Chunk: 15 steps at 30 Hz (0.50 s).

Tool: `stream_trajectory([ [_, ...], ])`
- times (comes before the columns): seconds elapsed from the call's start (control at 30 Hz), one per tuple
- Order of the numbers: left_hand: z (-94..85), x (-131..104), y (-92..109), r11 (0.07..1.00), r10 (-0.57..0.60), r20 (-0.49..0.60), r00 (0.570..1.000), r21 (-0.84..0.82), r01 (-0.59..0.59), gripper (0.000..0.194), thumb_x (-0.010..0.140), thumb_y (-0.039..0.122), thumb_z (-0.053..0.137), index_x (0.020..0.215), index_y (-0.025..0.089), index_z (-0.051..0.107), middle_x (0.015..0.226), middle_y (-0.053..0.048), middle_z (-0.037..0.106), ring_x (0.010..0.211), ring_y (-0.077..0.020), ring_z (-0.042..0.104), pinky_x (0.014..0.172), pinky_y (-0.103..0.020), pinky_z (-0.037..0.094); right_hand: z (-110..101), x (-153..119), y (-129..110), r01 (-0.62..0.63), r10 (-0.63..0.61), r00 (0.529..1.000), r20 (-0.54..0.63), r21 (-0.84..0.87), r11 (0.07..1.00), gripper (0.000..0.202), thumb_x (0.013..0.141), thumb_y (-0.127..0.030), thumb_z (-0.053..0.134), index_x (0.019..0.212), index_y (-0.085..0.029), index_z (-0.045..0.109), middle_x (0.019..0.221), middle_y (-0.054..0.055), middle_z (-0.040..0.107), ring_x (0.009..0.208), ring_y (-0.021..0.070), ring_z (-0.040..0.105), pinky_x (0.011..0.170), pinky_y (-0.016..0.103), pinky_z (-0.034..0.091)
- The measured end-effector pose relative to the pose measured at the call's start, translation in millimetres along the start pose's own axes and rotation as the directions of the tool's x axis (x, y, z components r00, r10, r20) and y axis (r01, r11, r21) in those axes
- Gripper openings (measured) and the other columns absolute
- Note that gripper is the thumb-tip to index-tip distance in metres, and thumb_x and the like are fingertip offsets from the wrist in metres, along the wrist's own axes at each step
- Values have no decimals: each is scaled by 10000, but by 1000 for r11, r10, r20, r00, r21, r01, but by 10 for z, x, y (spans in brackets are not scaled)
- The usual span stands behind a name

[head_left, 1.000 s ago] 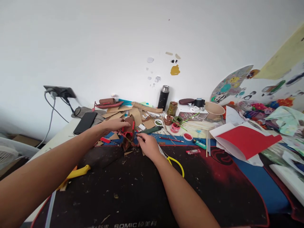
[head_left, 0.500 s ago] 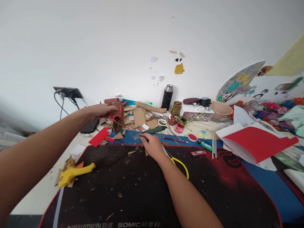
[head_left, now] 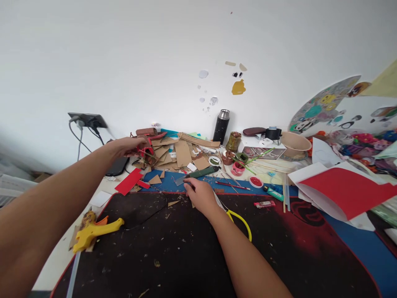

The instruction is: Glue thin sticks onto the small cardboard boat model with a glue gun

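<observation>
My left hand (head_left: 134, 145) reaches to the back left, its fingers closed on a small red and brown craft piece (head_left: 148, 151) above the cardboard scraps (head_left: 183, 154). My right hand (head_left: 198, 193) rests low at the back edge of the black mat (head_left: 173, 256), fingers curled beside the blade end of a green-handled knife (head_left: 201, 171). Whether its fingertips hold anything is too small to tell. Scissors with yellow handles (head_left: 240, 219) lie partly under my right wrist.
A yellow glue gun (head_left: 99, 232) lies on the left. Along the back stand a black flask (head_left: 221, 126), open paint pots (head_left: 238, 168) and a beige bowl (head_left: 294, 145). Red paper (head_left: 344, 190) curls up at right; a red strip (head_left: 128, 181) lies near my left forearm.
The red and brown piece in my left hand has turned and moved slightly left and down, uncovering a brown roll behind it. My right hand stays nearly in place. The view has shifted slightly.
</observation>
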State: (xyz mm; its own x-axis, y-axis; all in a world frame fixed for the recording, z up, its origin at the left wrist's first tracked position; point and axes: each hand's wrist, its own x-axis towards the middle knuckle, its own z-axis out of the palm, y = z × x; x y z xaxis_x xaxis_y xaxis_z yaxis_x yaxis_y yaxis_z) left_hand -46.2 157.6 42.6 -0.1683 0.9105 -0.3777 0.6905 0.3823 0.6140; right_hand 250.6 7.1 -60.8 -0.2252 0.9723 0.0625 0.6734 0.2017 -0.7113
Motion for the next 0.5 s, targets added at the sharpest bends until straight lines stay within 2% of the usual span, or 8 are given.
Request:
stream_trajectory([
  [0.13,-47,36,-16,999,-37,19,999,-9,37,333,836,504,631,775,188,549,570,-34,583,590,-173,559,446,-232,276,-6,1,-12,-11,11,1000,10,-24,1000,335,1044,-352,564,1298,-256,760,1000,56,837,932,237,757,804,282,485],
  [0.27,-52,103,-51,999,-34,34,999,-3,34,372,780,561,666,778,206,556,609,-54,631,613,-208,608,450,-252,307,-5,1,-18,-13,13,1000,15,-30,999,338,1042,-359,565,1301,-264,759,995,55,839,960,251,761,809,291,488],
  [0.5,-32,310,-172,997,40,38,998,69,-42,419,702,650,661,845,257,639,694,-120,681,665,-317,699,432,-339,410,-18,-5,-31,-24,26,999,35,-52,998,348,1047,-366,562,1322,-266,749,1008,56,838,976,250,763,836,294,496],
])
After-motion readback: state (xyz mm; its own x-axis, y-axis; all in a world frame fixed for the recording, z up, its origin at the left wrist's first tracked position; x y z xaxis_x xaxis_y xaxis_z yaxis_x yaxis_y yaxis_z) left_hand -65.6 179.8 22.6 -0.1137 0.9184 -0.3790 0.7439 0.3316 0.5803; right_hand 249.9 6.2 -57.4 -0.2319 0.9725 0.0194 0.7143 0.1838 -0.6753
